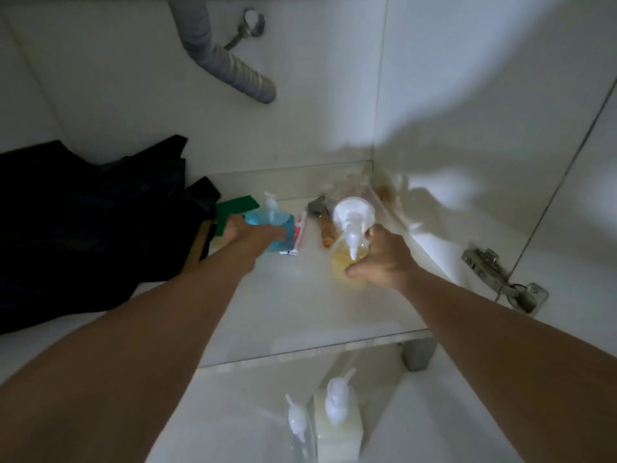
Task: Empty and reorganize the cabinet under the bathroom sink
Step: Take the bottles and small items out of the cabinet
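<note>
Emptying step, judged. The left hand (248, 237) gripped the blue pump bottle (272, 225) mid-shelf; the right hand (380, 259) held the yellow pump bottle (350, 252) toward the cabinet shelf's (300, 309) right edge. Next: lifting both upright past the front edge.

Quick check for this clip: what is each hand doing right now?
Left hand: grips the blue soap bottle.
Right hand: fingers curled round the yellow pump bottle.
</note>
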Demonstrator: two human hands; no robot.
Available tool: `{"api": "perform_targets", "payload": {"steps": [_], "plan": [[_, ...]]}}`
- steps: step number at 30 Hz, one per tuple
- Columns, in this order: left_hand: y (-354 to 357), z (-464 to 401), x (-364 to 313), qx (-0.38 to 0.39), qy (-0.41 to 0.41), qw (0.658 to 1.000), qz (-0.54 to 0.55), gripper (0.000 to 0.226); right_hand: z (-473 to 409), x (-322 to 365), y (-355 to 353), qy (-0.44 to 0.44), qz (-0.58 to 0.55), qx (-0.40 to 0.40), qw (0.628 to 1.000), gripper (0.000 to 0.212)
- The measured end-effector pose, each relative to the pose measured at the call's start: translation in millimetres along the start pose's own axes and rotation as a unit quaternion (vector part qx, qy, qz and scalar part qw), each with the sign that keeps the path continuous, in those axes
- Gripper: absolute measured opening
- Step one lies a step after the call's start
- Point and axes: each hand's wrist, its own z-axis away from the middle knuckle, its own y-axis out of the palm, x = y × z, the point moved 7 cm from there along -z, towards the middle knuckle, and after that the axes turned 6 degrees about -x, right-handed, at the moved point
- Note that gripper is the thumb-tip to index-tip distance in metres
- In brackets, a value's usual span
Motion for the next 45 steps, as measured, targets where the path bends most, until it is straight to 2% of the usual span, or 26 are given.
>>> {"api": "perform_targets", "payload": {"steps": [3, 5, 12, 17, 22, 27, 31, 34, 39, 45], "plan": [[-14, 36, 2, 0.021, 0.022, 0.999, -0.016, 0.092, 23, 5, -11, 0.017, -0.021, -0.01, 1.0, 0.069], [-26, 57, 6, 0.029, 0.033, 0.998, -0.049, 0.087, 40, 13, -18, 0.007, -0.004, -0.01, 1.0, 0.062], [-68, 125, 22, 0.044, 0.058, 0.995, -0.069, 0.077, 106, 39, -27, -0.003, -0.049, 0.023, 0.999, 0.08], [-100, 159, 54, 0.026, 0.056, 0.996, -0.066, 0.081, 149, 48, -27, -0.009, -0.009, 0.061, 0.998, 0.063], [-120, 177, 88, 0.049, 0.063, 0.99, -0.117, 0.079, 187, 29, -7, 0.04, -0.014, 0.134, 0.99, 0.053], [-122, 195, 142, 0.071, 0.029, 0.985, -0.151, 0.079, 222, 0, 35, 0.037, 0.027, 0.22, 0.975, 0.041], [-119, 210, 188, 0.072, -0.02, 0.988, -0.139, 0.073, 246, -22, 65, 0.007, 0.05, 0.234, 0.971, 0.027], [-115, 217, 220, 0.072, -0.05, 0.985, -0.149, 0.072, 256, -49, 83, 0.04, 0.068, 0.218, 0.973, 0.039], [-99, 218, 250, 0.129, -0.055, 0.977, -0.161, 0.073, 272, -80, 120, 0.091, 0.119, 0.182, 0.972, 0.068], [-79, 209, 255, 0.18, -0.037, 0.97, -0.161, 0.076, 279, -93, 143, 0.134, 0.112, 0.106, 0.979, 0.074]]}}
